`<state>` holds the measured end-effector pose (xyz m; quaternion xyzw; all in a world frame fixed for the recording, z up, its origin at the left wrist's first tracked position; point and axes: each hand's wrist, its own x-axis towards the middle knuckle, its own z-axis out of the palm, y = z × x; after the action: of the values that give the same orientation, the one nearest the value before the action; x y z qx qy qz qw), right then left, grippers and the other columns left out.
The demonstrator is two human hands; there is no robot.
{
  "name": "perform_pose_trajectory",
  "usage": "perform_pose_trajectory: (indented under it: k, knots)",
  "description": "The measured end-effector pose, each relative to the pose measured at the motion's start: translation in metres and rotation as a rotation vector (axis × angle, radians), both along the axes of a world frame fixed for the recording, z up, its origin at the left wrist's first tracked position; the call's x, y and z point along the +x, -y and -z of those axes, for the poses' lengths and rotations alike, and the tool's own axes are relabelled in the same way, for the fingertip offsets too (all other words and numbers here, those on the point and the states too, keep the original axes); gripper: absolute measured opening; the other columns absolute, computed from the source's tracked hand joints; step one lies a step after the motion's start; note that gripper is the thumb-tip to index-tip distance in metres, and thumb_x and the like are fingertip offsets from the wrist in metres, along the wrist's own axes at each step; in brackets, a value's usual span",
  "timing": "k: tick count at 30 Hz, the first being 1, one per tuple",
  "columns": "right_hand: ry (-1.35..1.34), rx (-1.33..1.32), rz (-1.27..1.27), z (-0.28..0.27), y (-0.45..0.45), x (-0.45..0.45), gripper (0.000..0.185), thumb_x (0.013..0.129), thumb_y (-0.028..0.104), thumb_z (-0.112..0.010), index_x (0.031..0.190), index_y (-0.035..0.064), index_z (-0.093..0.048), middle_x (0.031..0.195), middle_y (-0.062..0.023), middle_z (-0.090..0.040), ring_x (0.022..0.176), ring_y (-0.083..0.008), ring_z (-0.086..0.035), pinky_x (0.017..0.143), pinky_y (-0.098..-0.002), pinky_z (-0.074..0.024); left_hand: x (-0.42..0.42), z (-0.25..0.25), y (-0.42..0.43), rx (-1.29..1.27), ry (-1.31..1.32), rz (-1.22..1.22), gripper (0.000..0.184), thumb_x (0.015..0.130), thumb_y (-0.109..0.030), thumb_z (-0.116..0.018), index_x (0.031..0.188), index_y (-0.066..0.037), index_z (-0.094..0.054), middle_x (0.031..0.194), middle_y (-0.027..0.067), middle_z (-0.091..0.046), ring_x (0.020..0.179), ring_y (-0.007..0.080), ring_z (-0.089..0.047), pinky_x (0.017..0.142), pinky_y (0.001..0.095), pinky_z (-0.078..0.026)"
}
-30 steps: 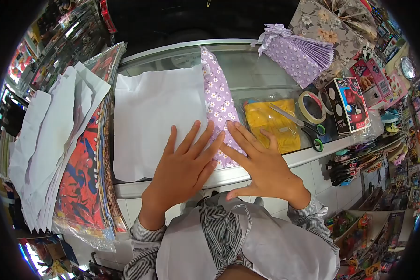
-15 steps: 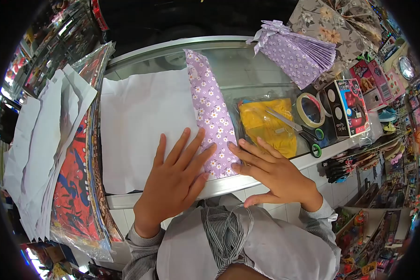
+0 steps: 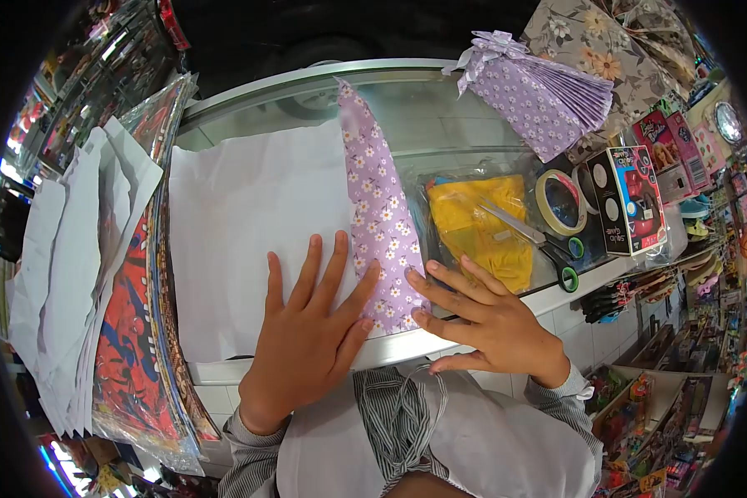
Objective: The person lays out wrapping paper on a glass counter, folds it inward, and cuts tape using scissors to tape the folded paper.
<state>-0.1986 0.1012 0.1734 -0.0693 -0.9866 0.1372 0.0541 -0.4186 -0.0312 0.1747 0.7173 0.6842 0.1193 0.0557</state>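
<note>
A sheet of paper lies on the glass counter, its white side [image 3: 257, 191] up and its right edge folded over as a purple flowered strip [image 3: 378, 199]. My left hand [image 3: 307, 332] rests flat and spread on the white side, its index fingertip at the strip's left edge. At the strip's lower right edge lie the fingertips of my right hand [image 3: 490, 319], fingers apart and palm down. Neither hand grips anything. Right of the strip is a yellow item in clear plastic [image 3: 481, 224], with green-and-black scissors [image 3: 548, 241] lying across it.
Rolls of tape [image 3: 560, 202] stand beside a Squid Game box [image 3: 627, 199]. Behind them are a pleated purple paper piece [image 3: 531, 95] and brown flowered paper [image 3: 610, 50]. On the left, white sheets [image 3: 83, 249] lie over plastic-covered wrapping papers [image 3: 129, 340]. Shelves of goods surround the counter.
My right hand has shifted right and down from the fold, apart from my left. My left hand has moved slightly down and left. The view has shifted a little.
</note>
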Motion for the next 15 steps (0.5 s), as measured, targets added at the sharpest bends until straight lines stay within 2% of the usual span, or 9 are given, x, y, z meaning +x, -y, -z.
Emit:
perform_pose_trajectory:
  k: [2, 5, 8, 11, 15]
  knots:
    - [-0.001, -0.002, 0.007, -0.0012, 0.0001, -0.0007, 0.057, 0.076, 0.053, -0.068, 0.12, 0.0162, -0.061, 0.148, -0.0071, -0.041, 0.14, -0.0261, -0.033, 0.114, -0.0474, -0.0236, -0.0003, -0.001, 0.0, -0.005, 0.011, 0.004, 0.048, 0.096, -0.029, -0.042, 0.142, -0.013, -0.046, 0.152, 0.0208, -0.03, 0.142, 0.041, -0.021, 0.111, 0.062, -0.006]
    - [0.029, 0.001, -0.009, -0.0001, -0.0009, 0.0009, 0.053, 0.08, 0.047, -0.065, 0.123, 0.0171, -0.056, 0.153, -0.0063, -0.033, 0.142, -0.024, -0.028, 0.115, -0.0473, -0.0204, -0.0012, -0.0037, 0.0003, -0.029, 0.016, 0.014, 0.048, 0.096, -0.029, -0.043, 0.141, -0.015, -0.046, 0.15, 0.0211, -0.032, 0.142, 0.0414, -0.023, 0.111, 0.0622, -0.006]
    - [0.039, 0.009, -0.01, -0.0005, 0.0002, 0.001, 0.053, 0.081, 0.046, -0.065, 0.124, 0.017, -0.055, 0.153, -0.0062, -0.032, 0.143, -0.0241, -0.026, 0.116, -0.0473, -0.0186, -0.001, -0.0051, 0.0005, -0.027, 0.007, 0.024, 0.047, 0.095, -0.029, -0.043, 0.141, -0.017, -0.047, 0.15, 0.0208, -0.032, 0.141, 0.0421, -0.023, 0.111, 0.0629, -0.009]
    - [0.053, 0.006, -0.017, -0.0018, 0.0005, 0.0005, 0.054, 0.081, 0.046, -0.065, 0.125, 0.0166, -0.055, 0.153, -0.0066, -0.032, 0.143, -0.0244, -0.025, 0.117, -0.0474, -0.0172, -0.0002, -0.0046, 0.0011, 0.027, 0.063, -0.014, 0.047, 0.096, -0.03, -0.046, 0.143, -0.026, -0.044, 0.153, 0.0151, -0.03, 0.141, 0.0399, -0.025, 0.109, 0.0648, -0.015]
    - [0.061, 0.005, -0.024, -0.0012, 0.0002, 0.0007, 0.056, 0.081, 0.048, -0.064, 0.125, 0.0154, -0.055, 0.154, -0.007, -0.031, 0.144, -0.0246, -0.024, 0.117, -0.0478, -0.0168, -0.0002, -0.0044, 0.0021, 0.038, -0.01, 0.075, 0.053, 0.094, -0.039, -0.05, 0.144, -0.022, -0.042, 0.153, 0.0125, -0.031, 0.141, 0.0368, -0.026, 0.109, 0.0648, -0.018]
